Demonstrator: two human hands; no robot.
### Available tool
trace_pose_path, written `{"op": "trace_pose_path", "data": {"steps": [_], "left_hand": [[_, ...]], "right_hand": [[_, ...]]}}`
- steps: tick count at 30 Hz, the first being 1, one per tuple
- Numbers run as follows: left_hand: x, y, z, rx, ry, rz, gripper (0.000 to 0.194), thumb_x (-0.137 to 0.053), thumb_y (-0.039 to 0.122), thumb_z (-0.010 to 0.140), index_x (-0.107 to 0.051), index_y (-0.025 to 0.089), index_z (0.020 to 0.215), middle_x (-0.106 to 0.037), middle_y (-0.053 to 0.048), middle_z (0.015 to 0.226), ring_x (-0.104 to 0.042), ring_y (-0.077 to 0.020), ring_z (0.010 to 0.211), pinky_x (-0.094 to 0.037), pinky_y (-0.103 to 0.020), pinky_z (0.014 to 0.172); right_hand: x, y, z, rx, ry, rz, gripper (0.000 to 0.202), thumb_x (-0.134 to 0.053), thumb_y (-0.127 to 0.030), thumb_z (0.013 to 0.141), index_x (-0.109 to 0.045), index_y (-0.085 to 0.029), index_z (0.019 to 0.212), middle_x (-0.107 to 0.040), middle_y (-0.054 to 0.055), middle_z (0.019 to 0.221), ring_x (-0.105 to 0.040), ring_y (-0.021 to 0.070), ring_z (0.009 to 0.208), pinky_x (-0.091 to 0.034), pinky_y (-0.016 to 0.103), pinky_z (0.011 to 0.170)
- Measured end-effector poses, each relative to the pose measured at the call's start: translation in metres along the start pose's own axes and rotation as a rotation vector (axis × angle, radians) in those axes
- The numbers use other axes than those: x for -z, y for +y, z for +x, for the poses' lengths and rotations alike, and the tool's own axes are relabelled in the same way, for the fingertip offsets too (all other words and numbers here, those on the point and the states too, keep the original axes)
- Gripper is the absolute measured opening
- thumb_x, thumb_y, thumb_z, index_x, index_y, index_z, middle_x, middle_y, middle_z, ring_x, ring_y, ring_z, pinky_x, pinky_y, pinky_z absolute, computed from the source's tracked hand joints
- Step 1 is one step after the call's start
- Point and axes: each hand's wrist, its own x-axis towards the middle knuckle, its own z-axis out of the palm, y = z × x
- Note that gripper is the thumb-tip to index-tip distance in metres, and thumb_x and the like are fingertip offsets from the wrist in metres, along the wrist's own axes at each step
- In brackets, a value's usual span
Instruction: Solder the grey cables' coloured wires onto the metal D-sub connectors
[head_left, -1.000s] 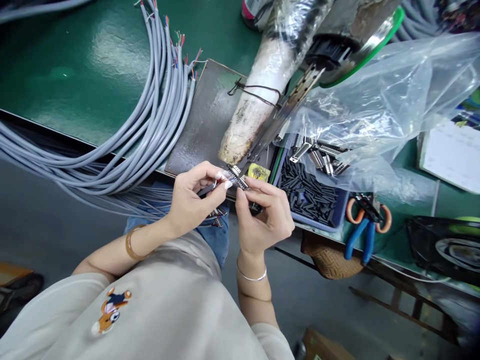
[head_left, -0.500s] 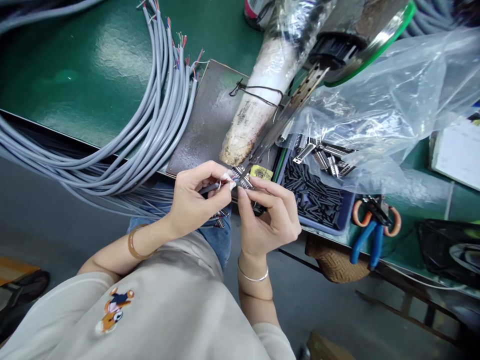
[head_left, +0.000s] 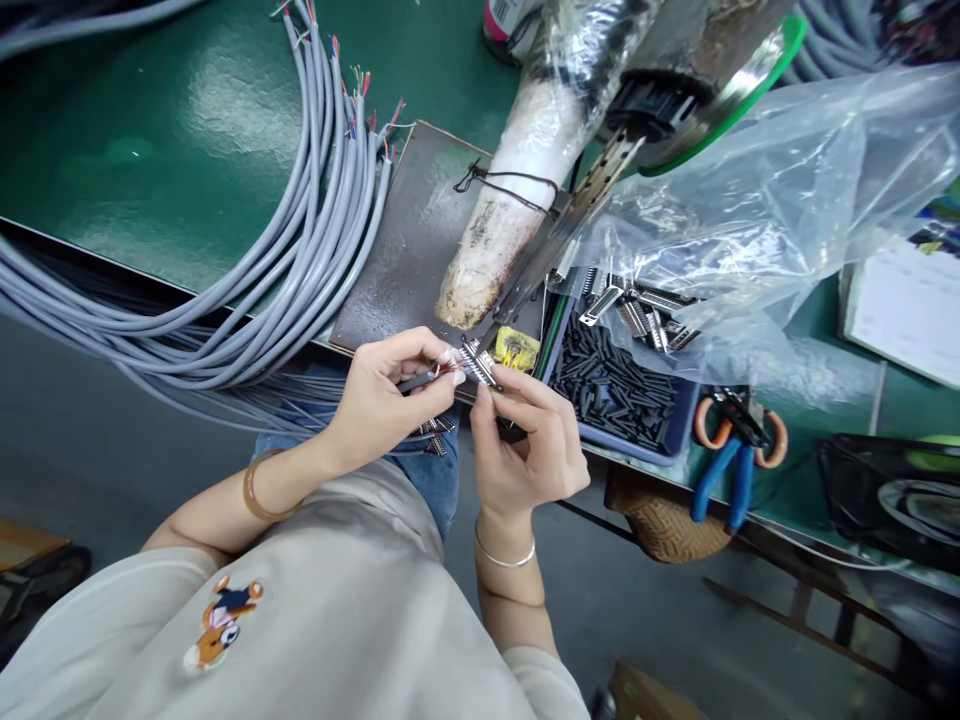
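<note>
My left hand (head_left: 386, 400) pinches a grey cable (head_left: 417, 381) just behind its stripped end, where thin coloured wires fan out. White covers wrap the fingertips. Those wires reach a metal multi-pin connector (head_left: 480, 362), whose far end my right hand (head_left: 531, 440) grips between thumb and fingers. Just above the connector are the scorched, rounded end of a white wrapped tube (head_left: 501, 215) and a dark perforated metal arm (head_left: 592, 195). Whether any wire is joined to a pin is too small to tell. A yellow pad (head_left: 517, 347) lies beside my right fingertips.
A bundle of grey cables (head_left: 319, 230) curves over the green table (head_left: 225, 110) at left. At right, a blue tray (head_left: 684, 425) holds black sleeves, with loose connectors (head_left: 645, 308) under a plastic bag (head_left: 780, 190). Pliers (head_left: 724, 475) lie near the front edge. A green-rimmed reel (head_left: 757, 95) stands behind.
The connector shows more fully now, with the metal arm's tip no longer across it. My right fingers have shifted slightly down its end. The whole view has drifted a little.
</note>
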Motion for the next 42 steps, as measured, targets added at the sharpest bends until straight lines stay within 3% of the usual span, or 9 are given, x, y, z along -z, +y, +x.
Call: {"op": "trace_pose_path", "data": {"steps": [9, 14, 21, 27, 29, 33, 35, 38, 42], "left_hand": [[0.012, 0.008, -0.010, 0.300, -0.176, -0.303, 0.019, -0.081, 0.019, 0.074, -0.063, 0.015, 0.079, -0.066, 0.002, 0.059, -0.050, -0.0042, 0.043, -0.041, -0.014, 0.042], [0.010, 0.011, -0.013, 0.348, -0.092, -0.353, 0.027, -0.089, 0.014, 0.061, -0.064, 0.013, 0.073, -0.063, 0.004, 0.060, -0.046, -0.0023, 0.048, -0.035, -0.012, 0.043], [0.009, 0.013, -0.019, 0.362, -0.160, -0.279, 0.024, -0.085, 0.021, 0.067, -0.062, 0.014, 0.072, -0.060, 0.004, 0.059, -0.049, -0.0043, 0.051, -0.041, -0.015, 0.049], [0.009, 0.011, -0.021, 0.326, -0.182, -0.315, 0.026, -0.084, 0.023, 0.072, -0.059, 0.015, 0.073, -0.059, 0.005, 0.058, -0.044, -0.0025, 0.048, -0.036, -0.015, 0.046], [0.010, 0.010, -0.020, 0.310, -0.162, -0.330, 0.029, -0.088, 0.022, 0.068, -0.060, 0.015, 0.074, -0.059, 0.005, 0.060, -0.046, -0.0026, 0.049, -0.038, -0.014, 0.047], [0.014, 0.006, -0.018, 0.268, -0.129, -0.354, 0.033, -0.090, 0.026, 0.070, -0.059, 0.016, 0.078, -0.067, 0.002, 0.065, -0.049, -0.0035, 0.049, -0.041, -0.015, 0.046], [0.016, 0.005, -0.017, 0.255, -0.129, -0.356, 0.035, -0.089, 0.031, 0.073, -0.059, 0.016, 0.081, -0.070, 0.000, 0.069, -0.048, -0.0035, 0.046, -0.041, -0.016, 0.044], [0.018, 0.005, -0.016, 0.242, -0.137, -0.349, 0.037, -0.089, 0.035, 0.074, -0.058, 0.016, 0.082, -0.073, -0.002, 0.073, -0.049, -0.0038, 0.046, -0.042, -0.017, 0.044], [0.018, 0.005, -0.015, 0.247, -0.141, -0.356, 0.033, -0.089, 0.028, 0.073, -0.060, 0.016, 0.082, -0.073, -0.001, 0.073, -0.050, -0.0035, 0.046, -0.042, -0.016, 0.044]], "right_hand": [[0.017, -0.012, 0.006, -0.454, -0.170, 0.255, 0.008, -0.070, -0.021, 0.093, -0.065, -0.021, 0.088, -0.079, 0.001, 0.091, -0.078, 0.0143, 0.079, -0.064, 0.023, 0.064], [0.030, -0.022, 0.008, -0.256, 0.264, 0.182, 0.009, -0.066, -0.030, 0.098, -0.073, -0.024, 0.097, -0.068, -0.006, 0.069, -0.052, 0.0044, 0.039, -0.036, 0.019, 0.037], [0.040, -0.024, 0.007, -0.247, -0.307, 0.026, 0.025, -0.072, -0.027, 0.093, -0.074, -0.028, 0.118, -0.060, -0.008, 0.062, -0.042, 0.0056, 0.045, -0.036, 0.021, 0.044], [0.029, -0.020, 0.009, -0.041, -0.364, -0.034, 0.006, -0.066, -0.023, 0.097, -0.071, -0.023, 0.094, -0.074, -0.003, 0.076, -0.060, 0.0069, 0.054, -0.045, 0.020, 0.054], [0.029, -0.016, 0.009, -0.079, -0.285, -0.014, 0.012, -0.063, -0.025, 0.098, -0.069, -0.022, 0.088, -0.070, -0.004, 0.071, -0.059, 0.0071, 0.052, -0.043, 0.021, 0.051], [0.031, -0.004, 0.015, -0.184, 0.236, 0.262, 0.019, -0.062, -0.031, 0.097, -0.065, -0.021, 0.081, -0.049, -0.008, 0.055, -0.031, 0.0041, 0.033, -0.022, 0.022, 0.033], [0.030, -0.004, 0.018, -0.138, 0.357, 0.339, 0.008, -0.064, -0.030, 0.095, -0.066, -0.023, 0.092, -0.045, -0.011, 0.052, -0.027, 0.0037, 0.030, -0.018, 0.020, 0.031], [0.029, -0.010, 0.014, -0.103, 0.311, 0.224, 0.018, -0.062, -0.020, 0.096, -0.062, -0.025, 0.113, -0.068, -0.007, 0.069, -0.060, 0.0087, 0.043, -0.038, 0.018, 0.033], [0.026, -0.016, -0.001, -0.175, 0.021, 0.140, 0.015, -0.069, -0.012, 0.092, -0.066, -0.022, 0.102, -0.079, 0.001, 0.095, -0.079, 0.0156, 0.073, -0.064, 0.027, 0.060]]}}
